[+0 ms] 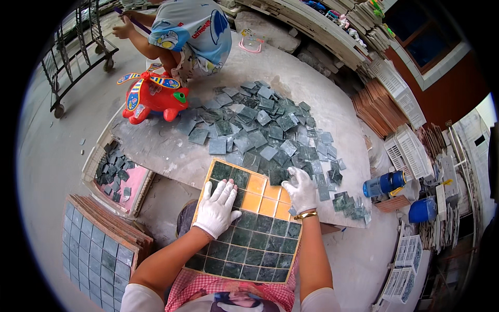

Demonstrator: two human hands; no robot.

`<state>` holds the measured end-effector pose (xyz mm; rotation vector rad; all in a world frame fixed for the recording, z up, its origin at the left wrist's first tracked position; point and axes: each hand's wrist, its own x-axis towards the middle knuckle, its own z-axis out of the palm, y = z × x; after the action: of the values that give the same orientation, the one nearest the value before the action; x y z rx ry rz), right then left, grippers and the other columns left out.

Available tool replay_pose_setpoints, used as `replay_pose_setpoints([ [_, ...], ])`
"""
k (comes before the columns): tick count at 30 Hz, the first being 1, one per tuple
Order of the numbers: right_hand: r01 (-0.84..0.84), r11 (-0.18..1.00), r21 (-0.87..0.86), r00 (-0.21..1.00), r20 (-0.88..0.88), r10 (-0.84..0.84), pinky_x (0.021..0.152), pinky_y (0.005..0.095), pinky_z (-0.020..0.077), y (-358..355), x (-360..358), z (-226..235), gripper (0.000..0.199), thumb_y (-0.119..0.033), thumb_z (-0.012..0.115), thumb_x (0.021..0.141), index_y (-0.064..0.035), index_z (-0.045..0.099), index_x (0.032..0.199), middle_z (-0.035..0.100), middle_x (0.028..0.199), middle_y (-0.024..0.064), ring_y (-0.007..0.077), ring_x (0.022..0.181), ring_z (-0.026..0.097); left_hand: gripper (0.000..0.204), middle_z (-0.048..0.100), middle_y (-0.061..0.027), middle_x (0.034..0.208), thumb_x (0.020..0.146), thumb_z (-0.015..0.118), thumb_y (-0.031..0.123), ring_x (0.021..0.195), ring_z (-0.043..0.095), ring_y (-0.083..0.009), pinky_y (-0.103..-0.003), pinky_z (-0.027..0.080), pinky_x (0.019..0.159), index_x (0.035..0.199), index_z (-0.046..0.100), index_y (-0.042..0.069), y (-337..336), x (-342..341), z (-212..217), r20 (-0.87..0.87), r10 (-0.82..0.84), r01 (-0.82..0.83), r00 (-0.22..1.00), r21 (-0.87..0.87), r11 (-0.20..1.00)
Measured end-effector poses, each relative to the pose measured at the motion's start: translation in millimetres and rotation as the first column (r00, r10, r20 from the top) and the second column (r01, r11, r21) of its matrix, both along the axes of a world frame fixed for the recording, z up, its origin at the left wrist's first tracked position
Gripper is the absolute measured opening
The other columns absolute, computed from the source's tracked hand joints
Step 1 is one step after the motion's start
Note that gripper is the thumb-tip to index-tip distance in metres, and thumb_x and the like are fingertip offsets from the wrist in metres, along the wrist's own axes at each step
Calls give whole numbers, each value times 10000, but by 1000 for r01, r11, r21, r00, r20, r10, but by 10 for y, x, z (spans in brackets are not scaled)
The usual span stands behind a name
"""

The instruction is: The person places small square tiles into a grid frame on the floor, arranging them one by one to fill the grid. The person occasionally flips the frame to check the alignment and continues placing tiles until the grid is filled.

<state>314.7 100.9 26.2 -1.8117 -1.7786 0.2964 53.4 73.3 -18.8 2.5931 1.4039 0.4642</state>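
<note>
A yellow-orange grid tray (255,183) lies across my lap, most of its squares filled with dark green stone tiles (259,240). Several squares near its far right side show bare orange. My left hand (217,209), in a white glove, rests flat on the tiles at the tray's left side, fingers stretched out. Over the far right edge, my gloved right hand (301,193) pinches a dark green square tile (279,177) between thumb and fingers. Just beyond the tray, a heap of loose green-grey tiles (260,122) spreads over the pale work surface.
A red toy aeroplane (153,99) stands left of the heap, by a crouching person (192,36). At left are a tray of broken tile pieces (143,174) and stacked tiled panels (93,244). Blue bottle (383,184) and white crates (406,255) are at right.
</note>
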Motion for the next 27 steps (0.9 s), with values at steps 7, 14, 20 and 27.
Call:
replay_pose_setpoints([
  [7,-59,966,-251,955,267,127,954,373,428,149,-147,98,570,-182,770,667,-50,553,1178,567,1179,133,315,1110,523,691,414,-93,1431,819,580,453,1343,350,-268,-498,202,1110,1366,424,61,71,102,-17,71,-169,168,983,23,985],
  [14,-174,984,-29,982,63,176,701,350,483,-104,-234,-39,561,-224,786,642,-20,575,1120,577,980,129,250,752,564,697,415,-109,1429,818,578,448,1342,354,-276,-494,195,1115,1365,426,43,-89,18,-42,64,-122,120,990,34,992],
  [20,-255,890,-377,964,-165,207,864,382,469,-248,-539,60,529,-194,753,715,-27,548,1174,559,1092,149,319,1017,572,676,425,-140,1413,813,591,438,1319,381,-300,-501,207,1106,1335,461,29,-276,-93,51,57,-107,107,993,2,994],
  [27,-377,926,-28,926,7,377,755,355,506,-273,-454,-343,423,-136,687,767,-32,569,1159,580,1071,141,305,829,621,674,467,-143,1380,753,682,331,1286,428,-312,-510,277,1069,1323,479,37,-627,-69,39,170,-260,259,950,30,965],
])
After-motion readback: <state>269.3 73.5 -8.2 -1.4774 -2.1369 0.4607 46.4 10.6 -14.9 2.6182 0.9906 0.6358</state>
